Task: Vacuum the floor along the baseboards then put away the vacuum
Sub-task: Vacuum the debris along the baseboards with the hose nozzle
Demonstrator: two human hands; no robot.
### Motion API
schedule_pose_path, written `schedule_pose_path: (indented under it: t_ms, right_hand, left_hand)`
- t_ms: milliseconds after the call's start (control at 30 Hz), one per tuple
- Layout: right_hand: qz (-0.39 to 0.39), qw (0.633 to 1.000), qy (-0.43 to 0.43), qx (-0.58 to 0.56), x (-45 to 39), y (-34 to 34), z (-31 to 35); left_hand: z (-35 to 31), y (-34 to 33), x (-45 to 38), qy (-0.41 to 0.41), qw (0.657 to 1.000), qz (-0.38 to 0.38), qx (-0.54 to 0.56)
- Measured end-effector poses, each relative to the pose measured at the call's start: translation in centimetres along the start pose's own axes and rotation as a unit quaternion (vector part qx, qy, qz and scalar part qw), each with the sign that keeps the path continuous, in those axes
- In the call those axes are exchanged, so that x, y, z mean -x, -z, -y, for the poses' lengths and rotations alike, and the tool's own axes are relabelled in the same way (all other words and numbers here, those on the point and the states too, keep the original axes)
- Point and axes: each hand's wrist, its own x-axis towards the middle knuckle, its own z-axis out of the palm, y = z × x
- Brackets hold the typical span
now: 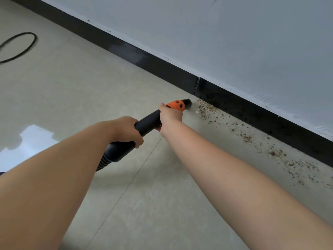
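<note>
Two bare forearms are reaching in from the bottom edge, both hands on a black vacuum wand (148, 120). Left hand (126, 130) is wrapping its fingers over the wand's lower end, just above the ribbed hose (101, 164). Right hand (170, 116) is clenching the wand farther up, right behind the orange collar (176, 105). Black nozzle tip (187, 101) is sitting at floor level just beside the black baseboard (162, 69), at the near edge of a trail of brown crumbs (234, 127) running along the baseboard to the right. Beige tile floor (72, 87); black cord (21, 46) is looping at far left. Grey-white wall (234, 33) above.
</note>
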Motion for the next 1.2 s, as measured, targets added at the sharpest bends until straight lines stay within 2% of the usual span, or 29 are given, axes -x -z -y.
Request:
schedule_pose_path:
  t_ms: [167, 300, 467, 567, 633, 833, 1200]
  right_hand:
    - [0.011, 1.000, -0.007, 0.003, -0.8, 1.4, 1.4]
    - [0.009, 1.000, -0.001, 0.000, -1.4, 2.8, 2.7]
    - [0.006, 0.999, 0.009, 0.050, -1.3, 3.9, 3.8]
    - [0.004, 1.000, 0.003, 0.013, -1.0, 3.7, 3.6]
    - [0.003, 1.000, -0.001, -0.003, -1.0, 3.4, 3.5]
    - [-0.016, 1.000, 0.005, 0.008, -1.4, 3.2, 3.2]
    - [-0.078, 0.996, -0.011, -0.028, -1.9, 6.3, 2.6]
  left_hand:
    - [-2.3, -0.7, 0.4, -0.008, 1.000, 0.002, 0.019]
    - [-2.4, -0.9, 1.1, -0.014, 0.996, -0.054, 0.067]
    - [-2.8, -2.3, 2.6, -0.036, 0.986, -0.159, -0.037]
    - [-3.3, -3.5, 2.6, -0.012, 0.957, -0.259, -0.128]
    - [-3.5, -4.3, 2.5, -0.002, 0.939, -0.298, -0.170]
    - [-3.7, -4.9, 1.7, 0.001, 0.936, -0.284, -0.206]
    - [-5.0, -5.6, 1.1, -0.057, 0.940, -0.243, -0.233]
